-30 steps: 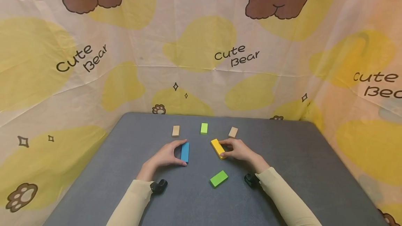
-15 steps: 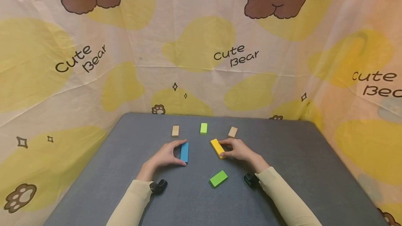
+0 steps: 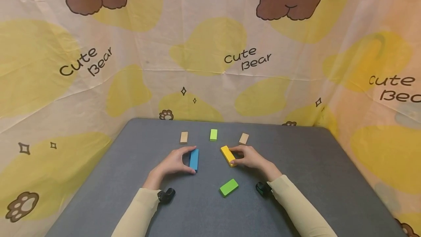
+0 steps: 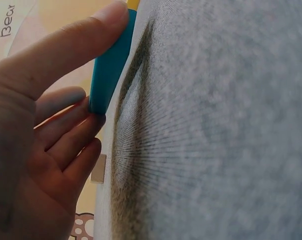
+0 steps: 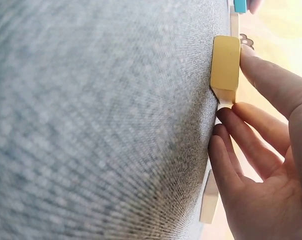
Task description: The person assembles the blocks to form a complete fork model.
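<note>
My left hand (image 3: 172, 162) pinches a long blue block (image 3: 194, 160) by its two ends, thumb at the near end and fingers at the far one. The left wrist view shows the same blue block (image 4: 111, 65) between thumb and fingers, standing on edge. To the right, my right hand (image 3: 251, 158) holds a yellow block (image 3: 227, 155) between thumb and fingers. That yellow block (image 5: 225, 62) shows its end face in the right wrist view, resting on the table. A gap of table separates the two blocks.
Beyond the hands lie a light green block (image 3: 213, 135) and two plain wooden blocks, one left (image 3: 184, 137) and one right (image 3: 243, 138). A green block (image 3: 229, 187) lies nearer, between the forearms. A printed curtain (image 3: 204, 46) borders the grey table (image 3: 204, 215).
</note>
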Available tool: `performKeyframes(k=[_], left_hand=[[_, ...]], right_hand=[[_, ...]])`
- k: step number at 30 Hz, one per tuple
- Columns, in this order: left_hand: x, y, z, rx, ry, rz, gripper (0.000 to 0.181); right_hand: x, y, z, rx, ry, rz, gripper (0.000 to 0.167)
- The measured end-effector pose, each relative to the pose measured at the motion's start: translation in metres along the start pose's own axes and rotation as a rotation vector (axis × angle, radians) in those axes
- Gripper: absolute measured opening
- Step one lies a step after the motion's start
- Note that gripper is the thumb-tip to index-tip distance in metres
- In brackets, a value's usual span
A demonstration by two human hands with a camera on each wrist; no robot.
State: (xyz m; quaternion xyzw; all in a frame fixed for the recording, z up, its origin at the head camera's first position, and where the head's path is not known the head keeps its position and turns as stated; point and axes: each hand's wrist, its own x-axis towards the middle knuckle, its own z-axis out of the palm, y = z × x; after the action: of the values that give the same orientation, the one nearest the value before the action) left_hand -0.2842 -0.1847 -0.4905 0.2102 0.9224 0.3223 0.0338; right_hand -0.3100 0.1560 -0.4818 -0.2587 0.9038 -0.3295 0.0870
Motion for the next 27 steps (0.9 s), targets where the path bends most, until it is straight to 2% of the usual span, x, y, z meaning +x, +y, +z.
performKeyframes(k=[7,16,27], left_hand=[[-0.004,0.006,-0.002,-0.008,-0.007,-0.008,0.093],[-0.006,0.012,-0.001,-0.008,-0.022,0.037,0.094],[-0.005,0.022,0.000,-0.014,-0.033,0.057,0.094]], right_hand=[[0.001,0.002,0.001,-0.009,-0.002,-0.017,0.060],[0.001,0.002,0.000,-0.002,-0.004,-0.005,0.060],[0.001,0.000,0.000,0.005,-0.006,-0.001,0.061]])
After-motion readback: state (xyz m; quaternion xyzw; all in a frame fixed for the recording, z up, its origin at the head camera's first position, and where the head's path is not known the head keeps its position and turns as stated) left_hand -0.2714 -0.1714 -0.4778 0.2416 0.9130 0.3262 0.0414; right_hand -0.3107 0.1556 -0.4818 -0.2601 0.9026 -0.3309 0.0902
